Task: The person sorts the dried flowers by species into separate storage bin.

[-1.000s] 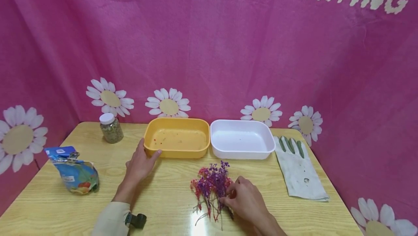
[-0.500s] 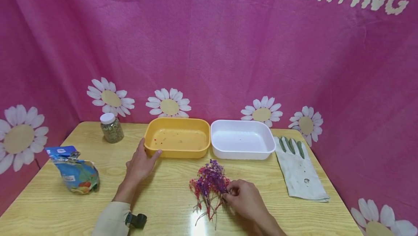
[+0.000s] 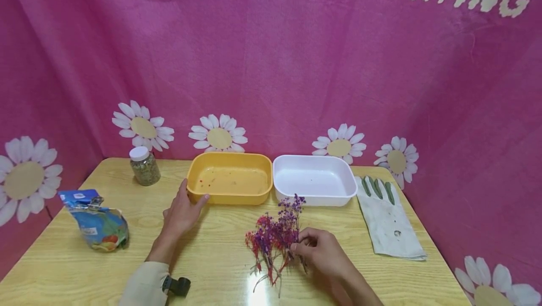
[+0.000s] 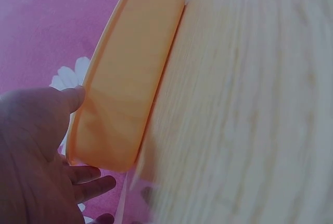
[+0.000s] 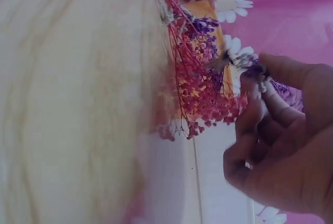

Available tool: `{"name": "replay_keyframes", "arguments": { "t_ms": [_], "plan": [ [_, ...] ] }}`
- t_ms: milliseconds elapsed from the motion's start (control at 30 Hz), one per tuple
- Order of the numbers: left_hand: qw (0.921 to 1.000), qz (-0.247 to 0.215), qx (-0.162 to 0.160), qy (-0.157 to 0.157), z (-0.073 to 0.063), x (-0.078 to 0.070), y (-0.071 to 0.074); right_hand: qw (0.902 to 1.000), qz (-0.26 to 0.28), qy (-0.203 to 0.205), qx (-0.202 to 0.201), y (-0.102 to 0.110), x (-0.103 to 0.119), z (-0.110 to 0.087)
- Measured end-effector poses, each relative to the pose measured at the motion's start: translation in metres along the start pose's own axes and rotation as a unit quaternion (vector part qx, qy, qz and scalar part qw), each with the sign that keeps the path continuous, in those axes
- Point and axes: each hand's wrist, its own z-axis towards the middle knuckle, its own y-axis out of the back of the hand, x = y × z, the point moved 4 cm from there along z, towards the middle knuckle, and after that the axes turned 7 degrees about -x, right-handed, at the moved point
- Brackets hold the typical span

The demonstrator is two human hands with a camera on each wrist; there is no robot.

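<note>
In the head view my right hand (image 3: 323,253) pinches a sprig of purple dried flowers (image 3: 292,209) between thumb and fingers. The sprig stands upright just above a loose bunch of pink and purple dried flowers (image 3: 267,240) on the table. In the right wrist view, dark stems (image 5: 255,70) run between the fingertips, and pink blossoms (image 5: 200,91) hang beside them. My left hand (image 3: 183,214) rests against the left front corner of a yellow plastic tub (image 3: 237,199). In the left wrist view its thumb touches the tub's rim, with the other fingers loosely extended.
A white tub (image 3: 313,200) adjoins the yellow one. To the right, several green cucumber-like pieces (image 3: 377,188) lie on a pale cloth (image 3: 389,230). A lidded jar of dried herbs (image 3: 145,169) and a clipped blue pouch (image 3: 101,228) stand left. Small bits lie inside the yellow tub.
My right hand has raised the purple sprig out of the bunch, so its blossoms now stand higher and to the right. The left hand has stayed at the yellow tub.
</note>
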Motion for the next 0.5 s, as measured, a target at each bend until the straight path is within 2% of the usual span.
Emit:
{"name": "replay_keyframes", "arguments": {
  "t_ms": [100, 300, 500],
  "plan": [
    [1.0000, -0.001, 0.006, 0.007, -0.0001, 0.0009, -0.0010, 0.9990, 0.041, -0.011, 0.009, 0.0022, 0.0013, -0.0003],
    [0.9999, -0.002, 0.010, 0.011, -0.0005, 0.0025, -0.0007, 0.9969, 0.075, -0.008, 0.026, 0.0062, 0.0017, 0.0016],
    [0.9999, -0.003, 0.008, 0.008, 0.0004, 0.0023, -0.0012, 0.9926, 0.119, -0.005, 0.021, 0.0091, 0.0041, 0.0047]
  ]
}}
